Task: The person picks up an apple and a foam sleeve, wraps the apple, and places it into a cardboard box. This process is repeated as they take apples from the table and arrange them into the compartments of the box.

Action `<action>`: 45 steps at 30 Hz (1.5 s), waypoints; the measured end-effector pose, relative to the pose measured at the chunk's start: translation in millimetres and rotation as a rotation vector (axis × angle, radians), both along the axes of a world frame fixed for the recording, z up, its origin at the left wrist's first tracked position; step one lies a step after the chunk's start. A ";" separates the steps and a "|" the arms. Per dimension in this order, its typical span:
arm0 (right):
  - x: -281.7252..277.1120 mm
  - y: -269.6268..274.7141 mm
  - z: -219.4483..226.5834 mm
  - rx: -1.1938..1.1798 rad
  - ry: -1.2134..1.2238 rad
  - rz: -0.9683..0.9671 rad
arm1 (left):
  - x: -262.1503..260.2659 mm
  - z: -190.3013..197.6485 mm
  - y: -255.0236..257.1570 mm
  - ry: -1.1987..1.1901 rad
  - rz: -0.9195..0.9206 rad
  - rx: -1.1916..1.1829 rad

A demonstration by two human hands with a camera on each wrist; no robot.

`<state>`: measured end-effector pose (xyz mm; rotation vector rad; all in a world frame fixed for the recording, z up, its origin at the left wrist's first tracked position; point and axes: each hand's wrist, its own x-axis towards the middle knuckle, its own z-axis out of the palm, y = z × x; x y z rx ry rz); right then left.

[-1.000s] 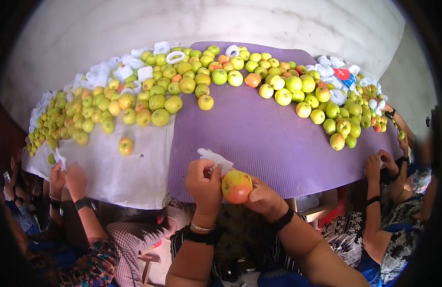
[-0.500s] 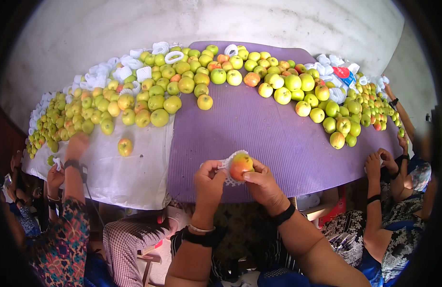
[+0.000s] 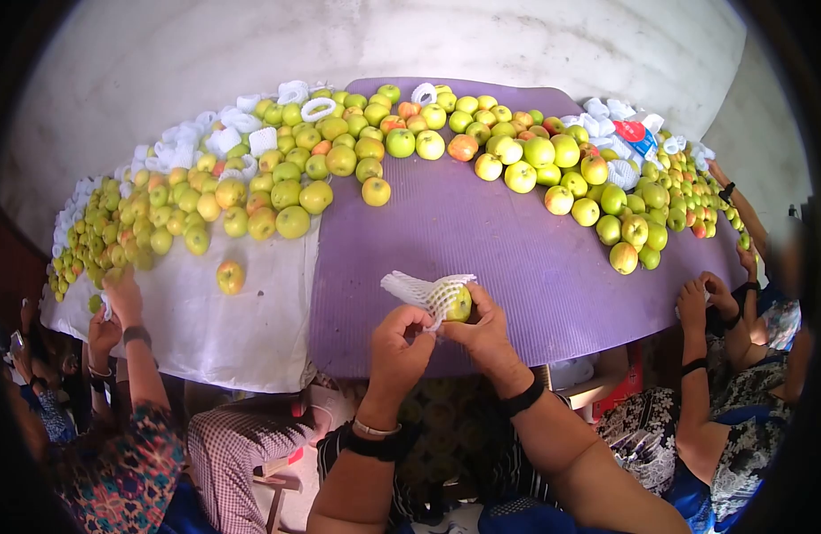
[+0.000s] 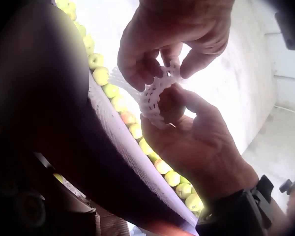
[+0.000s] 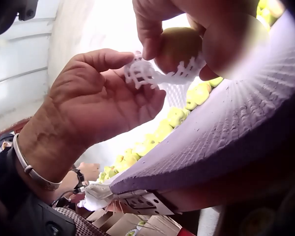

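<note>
In front of me my right hand grips a green apple. A white foam net sleeve is drawn partly around the fruit, its loose end spreading out to the left. My left hand pinches the net's edge beside the apple. From the left wrist, the apple looks dark inside the netting, with the right-hand thumb against it. In the right wrist view the left hand holds the stretched net between thumb and fingers, and the apple shows above the mesh.
A purple ribbed mat covers the table, with a white sheet to the left. Piled apples arc along the far side, with foam nets behind. One apple lies apart. Other people's hands work at both sides.
The foam net, bunched in my left hand earlier, is now spread over part of the apple. The apple has turned, showing green instead of red, and moved slightly away from me.
</note>
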<state>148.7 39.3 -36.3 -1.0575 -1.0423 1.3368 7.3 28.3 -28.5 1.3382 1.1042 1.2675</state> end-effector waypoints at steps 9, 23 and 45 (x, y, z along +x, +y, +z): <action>-2.5 -0.2 -1.3 0.598 -0.795 -0.105 | 6.5 8.6 1.3 0.224 0.200 0.173; 5.0 0.3 0.4 0.145 0.142 0.106 | -1.8 10.2 3.6 -0.437 0.033 -0.083; -24.1 -17.1 17.4 0.781 -0.661 -0.121 | 1.5 7.7 2.5 -0.576 0.107 -0.095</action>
